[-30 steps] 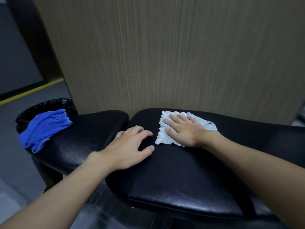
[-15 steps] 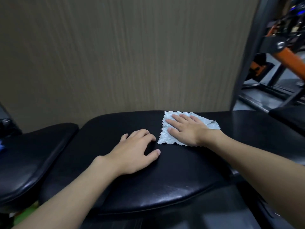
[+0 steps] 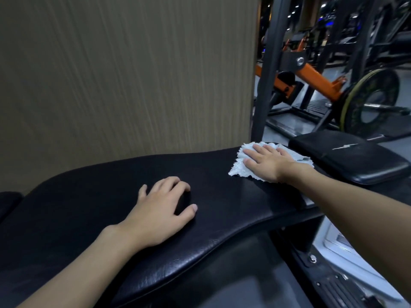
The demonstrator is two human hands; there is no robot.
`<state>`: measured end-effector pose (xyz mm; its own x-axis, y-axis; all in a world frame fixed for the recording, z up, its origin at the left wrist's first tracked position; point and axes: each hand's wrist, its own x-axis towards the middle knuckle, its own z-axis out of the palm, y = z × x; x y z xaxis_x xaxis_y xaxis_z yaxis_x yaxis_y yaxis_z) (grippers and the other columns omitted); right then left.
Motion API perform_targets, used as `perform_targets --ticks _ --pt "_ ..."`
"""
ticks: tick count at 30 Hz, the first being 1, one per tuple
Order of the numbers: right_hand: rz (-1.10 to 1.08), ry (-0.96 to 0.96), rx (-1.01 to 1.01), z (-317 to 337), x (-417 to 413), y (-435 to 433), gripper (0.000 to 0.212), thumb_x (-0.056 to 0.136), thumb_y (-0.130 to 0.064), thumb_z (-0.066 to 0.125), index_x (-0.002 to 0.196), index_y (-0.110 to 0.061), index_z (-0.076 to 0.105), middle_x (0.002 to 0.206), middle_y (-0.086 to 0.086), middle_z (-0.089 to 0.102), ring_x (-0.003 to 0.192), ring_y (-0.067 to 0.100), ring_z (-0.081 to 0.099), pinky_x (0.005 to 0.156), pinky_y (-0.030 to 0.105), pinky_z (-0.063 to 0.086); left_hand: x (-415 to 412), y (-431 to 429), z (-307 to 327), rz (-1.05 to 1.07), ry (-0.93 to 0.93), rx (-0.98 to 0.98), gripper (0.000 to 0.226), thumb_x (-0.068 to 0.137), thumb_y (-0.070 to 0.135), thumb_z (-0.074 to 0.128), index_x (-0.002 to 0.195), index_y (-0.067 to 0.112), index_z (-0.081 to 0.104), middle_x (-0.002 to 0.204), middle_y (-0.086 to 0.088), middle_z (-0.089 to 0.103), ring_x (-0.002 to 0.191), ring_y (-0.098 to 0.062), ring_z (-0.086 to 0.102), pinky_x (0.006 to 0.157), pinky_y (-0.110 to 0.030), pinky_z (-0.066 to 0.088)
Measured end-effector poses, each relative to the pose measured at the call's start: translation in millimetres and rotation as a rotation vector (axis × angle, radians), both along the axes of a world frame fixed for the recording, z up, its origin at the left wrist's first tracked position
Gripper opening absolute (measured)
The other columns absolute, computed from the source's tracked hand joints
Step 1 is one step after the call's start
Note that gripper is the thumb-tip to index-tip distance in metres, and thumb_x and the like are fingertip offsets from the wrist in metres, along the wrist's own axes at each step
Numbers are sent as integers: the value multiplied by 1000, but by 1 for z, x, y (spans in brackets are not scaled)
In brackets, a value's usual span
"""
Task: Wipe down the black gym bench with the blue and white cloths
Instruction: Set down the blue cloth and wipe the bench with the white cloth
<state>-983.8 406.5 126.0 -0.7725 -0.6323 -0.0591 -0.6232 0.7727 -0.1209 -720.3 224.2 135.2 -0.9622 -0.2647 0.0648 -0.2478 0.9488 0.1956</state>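
The right hand [image 3: 270, 163], fingers flat, presses the ragged white cloth [image 3: 239, 168] onto the far-right padded black gym bench [image 3: 222, 207] for wiping; the left hand [image 3: 159, 213], fingers loosely bent and empty, braces on the padding.

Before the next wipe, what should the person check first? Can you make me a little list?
1. White cloth lies spread on the black bench: ok.
2. Right hand presses on the cloth with straight fingers: ok.
3. Left hand rests on the bench, holds nothing and is apart from the cloth: ok.
4. Room to wipe further right: probably not ok; the cloth sits near the bench's right end, close to the small pad.
5. Blue cloth ready for its turn: cannot tell; it is not in view.
6. Which parts of the bench are already clean: cannot tell.
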Motion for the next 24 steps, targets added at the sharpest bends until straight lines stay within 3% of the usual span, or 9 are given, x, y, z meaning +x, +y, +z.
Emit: perform_targets --ticks 3,6,12,16,20,24 --pt "-87 -5 8 1 -9 19 61 96 -61 12 154 -46 9 166 -6 0 152 19 -5 120 48 -4 -1 1 1 5 -1 2 57 84 69 27 132 40 38 142 21 28 139 -5 21 117 -53 12" --pt "-169 -9 13 1 -7 33 64 93 -64 12 154 -46 8 167 -3 -1 152 22 -4 120 51 -3 0 1 1 -6 9 12 70 75 76 17 131 41 39 139 22 30 137 -5 23 117 -53 13" --pt "-296 10 33 0 19 47 64 90 -63 11 152 -45 12 166 -1 2 152 29 0 115 58 5 9 -6 2 -28 4 10 53 91 61 33 141 41 35 152 19 25 144 -4 17 119 -49 10" --pt "-278 44 42 -5 37 45 67 88 -63 9 152 -43 14 165 -1 6 151 29 1 116 59 0 28 -11 1 -35 8 15 58 89 65 29 142 42 35 154 19 24 144 -2 15 120 -45 10" --pt "-228 57 24 -6 57 31 67 90 -61 9 153 -40 13 166 0 6 152 27 -1 117 58 -2 56 -20 0 -21 23 -8 76 74 75 12 139 44 37 152 20 27 142 -3 20 118 -45 16" --pt "-162 60 25 -8 81 6 67 90 -61 8 153 -39 14 165 1 7 151 26 -1 117 58 -2 90 -31 1 8 35 -22 76 75 73 11 138 42 38 149 22 31 141 -1 23 117 -41 20"
